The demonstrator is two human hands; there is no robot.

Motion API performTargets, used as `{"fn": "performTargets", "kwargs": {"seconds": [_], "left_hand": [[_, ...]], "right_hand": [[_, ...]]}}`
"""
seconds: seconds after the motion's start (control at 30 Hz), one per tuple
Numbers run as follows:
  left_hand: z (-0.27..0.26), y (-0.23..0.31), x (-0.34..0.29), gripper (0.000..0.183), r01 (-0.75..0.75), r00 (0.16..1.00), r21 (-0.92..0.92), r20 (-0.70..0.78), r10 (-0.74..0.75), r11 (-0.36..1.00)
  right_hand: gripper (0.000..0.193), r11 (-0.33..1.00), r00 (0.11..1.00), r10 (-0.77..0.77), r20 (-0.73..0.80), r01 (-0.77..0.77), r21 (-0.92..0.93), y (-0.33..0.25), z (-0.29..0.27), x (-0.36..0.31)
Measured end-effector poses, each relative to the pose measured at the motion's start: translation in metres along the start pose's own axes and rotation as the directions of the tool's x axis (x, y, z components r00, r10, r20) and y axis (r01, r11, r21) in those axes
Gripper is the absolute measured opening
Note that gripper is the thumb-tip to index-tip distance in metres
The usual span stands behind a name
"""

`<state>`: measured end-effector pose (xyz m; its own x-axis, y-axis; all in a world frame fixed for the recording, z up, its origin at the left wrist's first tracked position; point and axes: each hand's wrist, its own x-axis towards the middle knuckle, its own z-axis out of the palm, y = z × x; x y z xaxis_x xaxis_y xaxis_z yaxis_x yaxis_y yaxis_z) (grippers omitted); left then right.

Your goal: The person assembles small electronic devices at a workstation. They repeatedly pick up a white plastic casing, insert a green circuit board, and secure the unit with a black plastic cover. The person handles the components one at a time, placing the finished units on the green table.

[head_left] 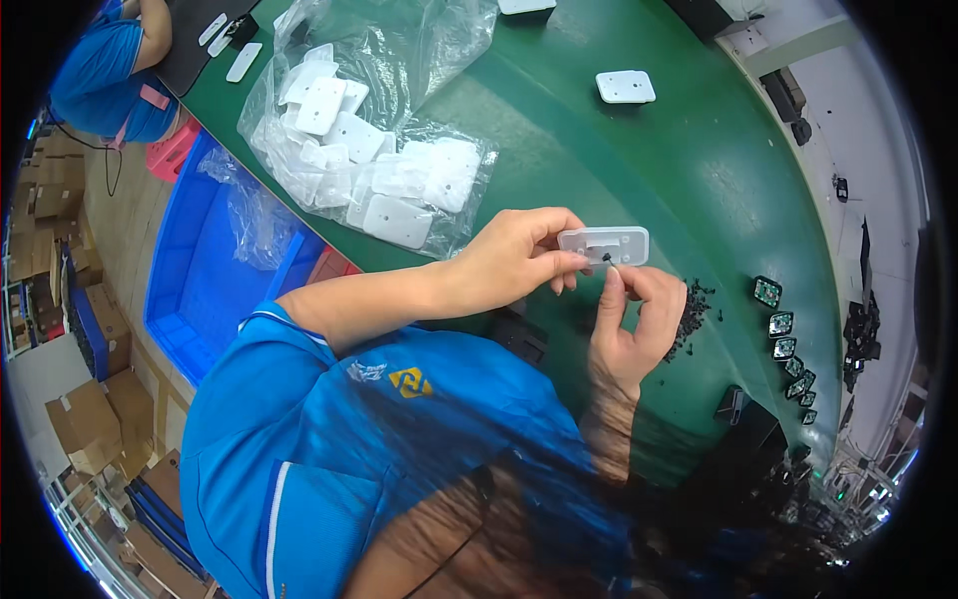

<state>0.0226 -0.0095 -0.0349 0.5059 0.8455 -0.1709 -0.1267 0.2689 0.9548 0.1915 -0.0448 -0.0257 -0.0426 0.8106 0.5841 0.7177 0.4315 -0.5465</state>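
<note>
My left hand (521,252) is closed on one end of a white plastic cover (631,240), thumb in front and fingers behind, with its inner side turned toward me. Just below the cover, my right hand (639,317) pinches a tiny black part (607,259) between thumb and forefinger. The black part is at the cover's lower middle; whether it sits in a hole I cannot tell. To the right of my right hand lies a loose pile of small black parts (693,311).
A clear plastic bag (439,60) with several white covers (397,221) lies on the green table (718,200). Another white cover (626,87) lies farther off. Small circuit-board units (780,323) line the right edge. A blue bin (200,290) stands left; a co-worker's arm (152,35) shows beyond.
</note>
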Motion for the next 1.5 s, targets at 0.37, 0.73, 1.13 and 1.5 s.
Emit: {"fn": "performTargets", "kwargs": {"seconds": [0.37, 0.73, 1.13, 1.5], "left_hand": [[0.006, -0.003, 0.0, 0.017, -0.45, 0.842, 0.566, 0.012, 0.539, 0.691], [-0.005, -0.009, 0.0, 0.013, -0.31, 0.918, 0.546, -0.042, 0.395, 0.778], [-0.007, -0.009, 0.002, 0.011, -0.382, 0.901, 0.57, 0.056, 0.43, 0.727], [-0.008, -0.005, 0.001, 0.012, -0.329, 0.936, 0.584, 0.097, 0.34, 0.742]], "right_hand": [[0.014, 0.984, 0.979, 0.174, 0.107, -0.176, 0.009, -0.014, 0.0, 0.009], [0.02, 0.99, 0.976, 0.123, 0.179, -0.134, 0.054, -0.002, 0.005, 0.002], [0.026, 0.742, 0.747, 0.484, 0.456, -0.627, 0.238, 0.004, -0.009, 0.019], [0.018, 0.684, 0.695, 0.429, 0.577, -0.667, 0.296, 0.014, -0.007, 0.015]]}}
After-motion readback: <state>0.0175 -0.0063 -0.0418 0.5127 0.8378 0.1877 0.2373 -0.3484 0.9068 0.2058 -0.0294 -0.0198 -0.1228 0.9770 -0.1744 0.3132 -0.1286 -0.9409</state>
